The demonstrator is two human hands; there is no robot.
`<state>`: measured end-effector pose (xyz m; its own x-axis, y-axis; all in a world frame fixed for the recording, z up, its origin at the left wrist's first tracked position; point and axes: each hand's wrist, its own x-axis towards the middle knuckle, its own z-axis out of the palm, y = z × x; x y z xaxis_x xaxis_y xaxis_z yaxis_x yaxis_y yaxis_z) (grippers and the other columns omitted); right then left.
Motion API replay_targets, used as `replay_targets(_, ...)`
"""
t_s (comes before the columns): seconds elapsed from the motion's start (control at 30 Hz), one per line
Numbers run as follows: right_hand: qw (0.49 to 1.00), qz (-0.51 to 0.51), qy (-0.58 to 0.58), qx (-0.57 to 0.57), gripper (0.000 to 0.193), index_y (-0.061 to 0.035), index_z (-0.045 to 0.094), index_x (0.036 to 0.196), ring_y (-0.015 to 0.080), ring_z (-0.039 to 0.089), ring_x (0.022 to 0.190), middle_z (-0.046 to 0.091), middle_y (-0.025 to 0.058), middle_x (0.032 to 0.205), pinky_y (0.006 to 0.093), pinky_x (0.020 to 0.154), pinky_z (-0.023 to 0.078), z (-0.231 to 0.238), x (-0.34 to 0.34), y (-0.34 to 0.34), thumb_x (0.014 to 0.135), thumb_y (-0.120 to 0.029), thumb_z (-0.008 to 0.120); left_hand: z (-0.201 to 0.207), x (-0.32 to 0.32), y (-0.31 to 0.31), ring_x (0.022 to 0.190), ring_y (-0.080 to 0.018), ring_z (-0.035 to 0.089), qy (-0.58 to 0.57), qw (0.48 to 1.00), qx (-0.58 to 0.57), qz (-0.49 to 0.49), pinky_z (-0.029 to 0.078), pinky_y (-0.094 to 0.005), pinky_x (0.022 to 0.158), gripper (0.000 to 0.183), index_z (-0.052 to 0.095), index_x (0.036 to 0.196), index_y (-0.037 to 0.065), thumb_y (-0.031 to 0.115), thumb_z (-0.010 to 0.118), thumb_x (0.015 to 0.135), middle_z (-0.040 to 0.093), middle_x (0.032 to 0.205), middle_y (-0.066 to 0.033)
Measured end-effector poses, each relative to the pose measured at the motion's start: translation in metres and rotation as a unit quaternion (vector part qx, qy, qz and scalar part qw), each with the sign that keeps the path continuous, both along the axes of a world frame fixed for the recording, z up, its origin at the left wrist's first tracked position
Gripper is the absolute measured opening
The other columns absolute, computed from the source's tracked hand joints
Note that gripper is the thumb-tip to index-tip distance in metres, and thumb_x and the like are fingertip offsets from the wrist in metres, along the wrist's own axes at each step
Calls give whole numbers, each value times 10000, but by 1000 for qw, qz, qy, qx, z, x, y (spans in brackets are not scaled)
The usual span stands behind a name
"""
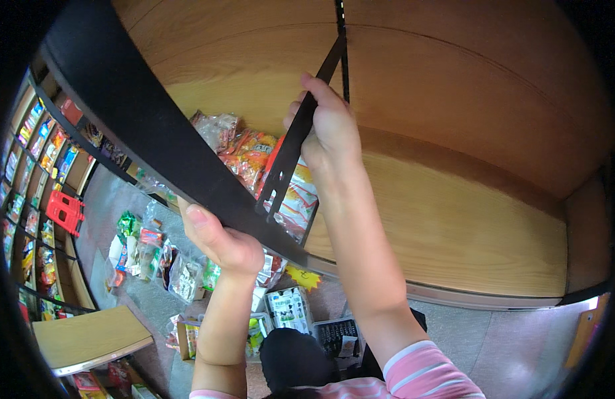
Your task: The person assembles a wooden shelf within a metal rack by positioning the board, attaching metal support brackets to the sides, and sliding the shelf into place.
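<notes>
Aslant, black shelf (157,133), held in both hands (233,250) (332,125)

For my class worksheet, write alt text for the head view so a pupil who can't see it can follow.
A person's right hand grips a slotted black bracket, while the left hand is at the edge of a long black panel. Colourful bags sit beyond on a wooden shelf; more packages lie on the floor below.
</notes>
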<state>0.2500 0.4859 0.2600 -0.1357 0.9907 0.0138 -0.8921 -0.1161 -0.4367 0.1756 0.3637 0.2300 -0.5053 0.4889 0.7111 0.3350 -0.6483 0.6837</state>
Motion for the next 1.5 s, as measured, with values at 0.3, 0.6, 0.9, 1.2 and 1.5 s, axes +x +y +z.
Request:
replay_targets(0.3,998,-23,59,-9,160,-7,542,886,157,475,593,499,65,668,258,537,399,-12,-18,1,767,-112,555,-2,-6,-8,944,-194,517,-109,973,64,-195,503,-309,683,530,329,1205,90,478,233,858,472,1091,-109)
replay_targets(0.6,995,-47,82,4,259,-13,524,921,138,501,644,530,46,723,256,608,413,-11,-12,-1,693,-70,634,14,5,-2,723,-156,425,-93,985,55,-133,378,-272,593,570,435,1025,48,551,285,800,470,876,-61)
replay_targets(0.9,1000,-27,12,1,486,14,429,1082,126,525,726,529,62,800,235,631,430,-14,-8,-8,670,-83,667,19,16,-14,579,-139,382,-100,993,40,53,326,-269,523,572,462,1012,52,556,313,787,459,715,-41)
replay_targets(1.2,999,21,50,-9,180,-49,489,819,110,444,504,446,15,607,236,418,341,-7,19,-2,707,-79,627,12,6,2,637,-157,379,-33,989,56,-134,315,-271,489,479,451,981,27,468,348,825,437,807,-62)
replay_targets(1.5,998,52,44,-12,116,-51,482,705,82,377,480,417,7,588,218,398,271,4,27,-7,738,-64,592,5,-2,2,670,-163,421,-11,988,69,-136,351,-269,539,500,421,1022,36,486,317,830,465,878,-78)
